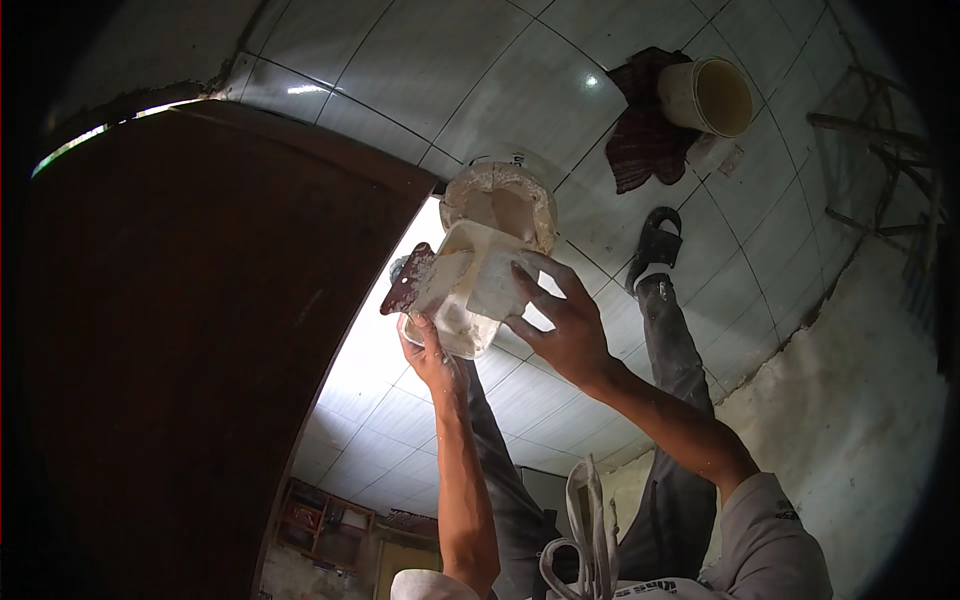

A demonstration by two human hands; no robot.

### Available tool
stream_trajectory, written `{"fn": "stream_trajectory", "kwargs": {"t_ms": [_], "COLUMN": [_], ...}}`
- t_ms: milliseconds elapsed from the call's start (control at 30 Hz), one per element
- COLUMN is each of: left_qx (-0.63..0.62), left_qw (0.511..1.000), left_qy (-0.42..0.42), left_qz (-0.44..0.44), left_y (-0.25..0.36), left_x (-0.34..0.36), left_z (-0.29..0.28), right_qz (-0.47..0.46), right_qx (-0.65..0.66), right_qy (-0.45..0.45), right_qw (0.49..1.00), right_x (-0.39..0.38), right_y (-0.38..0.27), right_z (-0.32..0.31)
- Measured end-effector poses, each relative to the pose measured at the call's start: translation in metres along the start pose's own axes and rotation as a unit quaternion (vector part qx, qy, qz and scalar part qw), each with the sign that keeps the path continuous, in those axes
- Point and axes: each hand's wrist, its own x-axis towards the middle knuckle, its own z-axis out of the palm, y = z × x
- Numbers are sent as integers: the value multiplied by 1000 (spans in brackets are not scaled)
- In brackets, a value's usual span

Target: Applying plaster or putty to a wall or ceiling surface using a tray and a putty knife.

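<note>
My left hand [437, 362] is closed on the near left edge of a whitish plastic container [460, 330] smeared with pale paste. A putty knife with a dark red handle [408, 280] lies against the container just above those fingers; whether they grip it too, I cannot tell. My right hand [568, 325] pinches the right edge of a flat, pale, square scraper [498, 283], held over the container. Just beyond is a bucket [545, 205] with thick pale paste caked around its rim.
A dark brown door [220, 330] fills the left side. Farther right, a cream bucket [680, 97] rests by a maroon cloth [640, 165] on the tiled floor [540, 90]. My foot wears a black sandal [655, 243]. A wooden frame [885, 150] stands near the right wall [850, 380].
</note>
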Motion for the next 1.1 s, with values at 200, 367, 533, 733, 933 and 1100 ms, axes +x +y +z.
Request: {"fn": "stream_trajectory", "kwargs": {"t_ms": [200, 367, 533, 733, 933, 1100], "left_qx": [15, 21, 23, 17, 15, 32], "left_qw": [1000, 1000, 1000, 1000, 1000, 999], "left_qy": [-1, 8, 12, 6, 10, 27], "left_qz": [-12, -12, -10, -7, -15, -16], "left_y": [3, 3, 2, 3, 0, -5], "left_x": [0, -1, 0, 0, 0, 1], "left_z": [2, 4, 2, 7, 3, -1], "right_qz": [-26, -77, -66, -80, -68, 87], "right_qx": [-2, -15, -20, 9, 18, 161], "right_qy": [9, -8, 2, 1, 34, 76], "right_qw": [1000, 997, 998, 997, 997, 980], "right_x": [3, 13, 14, 16, 16, 25], "right_y": [5, 5, 14, 17, 21, 35], "right_z": [-1, -1, 6, 9, 10, 8]}}
